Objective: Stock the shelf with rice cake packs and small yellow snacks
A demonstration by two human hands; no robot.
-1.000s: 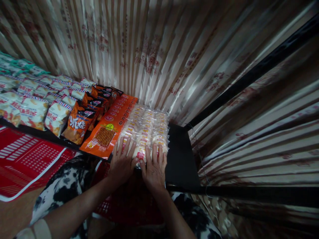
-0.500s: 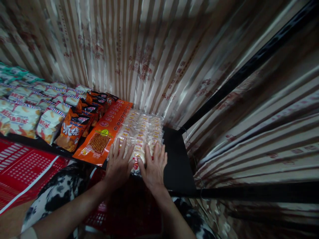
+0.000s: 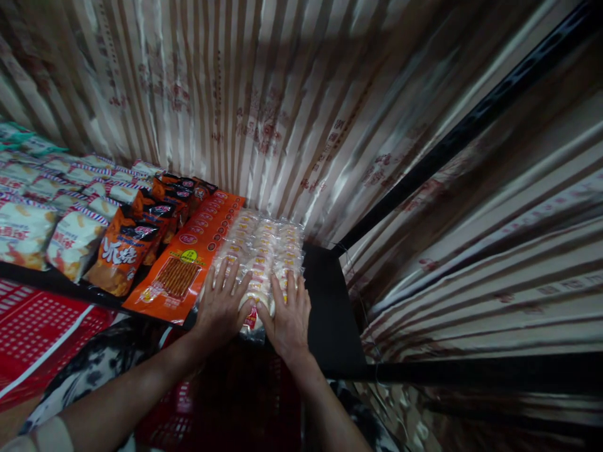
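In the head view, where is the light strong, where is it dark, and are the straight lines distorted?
Head view: glare streaks the shiny striped curtain; the shelf beside both hands, left hand and right hand, is nearly black; the black frame bar slants from wide-angle distortion.

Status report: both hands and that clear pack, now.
Left hand and right hand flat, open, pressing the clear pack of rice crackers on the black shelf. Orange snack pack touches its left edge.

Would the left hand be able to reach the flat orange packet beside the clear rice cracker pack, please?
Probably yes: the left hand lies flat on the clear rice cracker pack, and the flat orange packet sits right next to it on the shelf, uncovered, with nothing between.
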